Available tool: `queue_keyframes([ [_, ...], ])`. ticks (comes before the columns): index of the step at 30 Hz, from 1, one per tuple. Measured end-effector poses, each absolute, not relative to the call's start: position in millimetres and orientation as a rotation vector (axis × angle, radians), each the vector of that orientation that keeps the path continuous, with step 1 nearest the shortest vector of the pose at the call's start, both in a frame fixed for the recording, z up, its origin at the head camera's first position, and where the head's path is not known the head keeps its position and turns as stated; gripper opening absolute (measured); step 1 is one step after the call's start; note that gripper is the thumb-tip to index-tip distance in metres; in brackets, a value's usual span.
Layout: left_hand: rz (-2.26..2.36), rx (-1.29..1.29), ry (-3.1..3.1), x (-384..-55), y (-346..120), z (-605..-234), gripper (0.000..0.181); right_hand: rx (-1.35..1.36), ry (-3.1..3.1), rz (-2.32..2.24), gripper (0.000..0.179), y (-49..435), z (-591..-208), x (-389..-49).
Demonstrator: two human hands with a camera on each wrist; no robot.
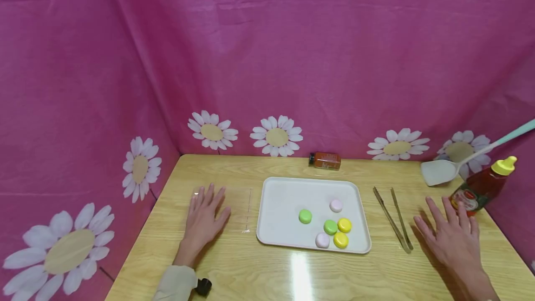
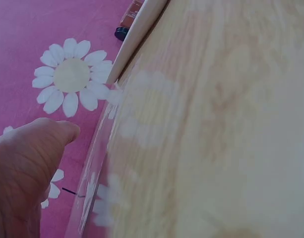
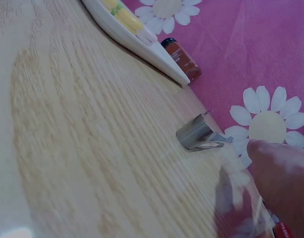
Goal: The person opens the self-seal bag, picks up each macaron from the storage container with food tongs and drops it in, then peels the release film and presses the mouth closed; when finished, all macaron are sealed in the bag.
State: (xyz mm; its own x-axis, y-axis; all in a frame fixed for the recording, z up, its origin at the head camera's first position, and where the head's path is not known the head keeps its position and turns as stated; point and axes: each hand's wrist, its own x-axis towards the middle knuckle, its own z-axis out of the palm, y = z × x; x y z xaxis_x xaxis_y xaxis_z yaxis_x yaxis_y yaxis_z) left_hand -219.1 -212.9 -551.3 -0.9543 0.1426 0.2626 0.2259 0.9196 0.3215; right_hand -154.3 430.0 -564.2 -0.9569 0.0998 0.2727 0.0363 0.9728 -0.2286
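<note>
My left hand (image 1: 205,222) lies with spread fingers over a clear plastic sheet or shallow box (image 1: 248,210); whether it touches the plastic I cannot tell. In the left wrist view its thumb is apart from the clear edge (image 2: 94,153). On the right, my right hand (image 1: 453,236) has its fingers extended, holding nothing. Metal tongs (image 1: 394,222) lie to its left, and a red sauce bottle with a yellow cap (image 1: 476,192) is just beyond its fingertips. Between the hands a white tray (image 1: 277,212) carries several macarons, among them a green one (image 1: 305,216) and a yellow one (image 1: 341,240).
Behind the tray a small jar of red spice (image 1: 326,160) lies on its side. A spatula with a pale green handle (image 1: 439,172) leans at the back right corner. A pink curtain with daisies (image 1: 267,59) hangs along the wooden table's (image 1: 234,273) back and sides.
</note>
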Motion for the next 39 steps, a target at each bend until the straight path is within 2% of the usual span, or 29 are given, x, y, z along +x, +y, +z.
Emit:
queue_keyframes([
  [12,-0.543,-0.316,-2.967,-224,-188,-553,0.065,-0.057,-2.805,0.349,0.075,420,-567,-156],
  [39,-0.606,-0.365,-2.9,-228,-189,-551,0.039,0.058,-2.697,0.541,0.065,388,-560,-161],
])
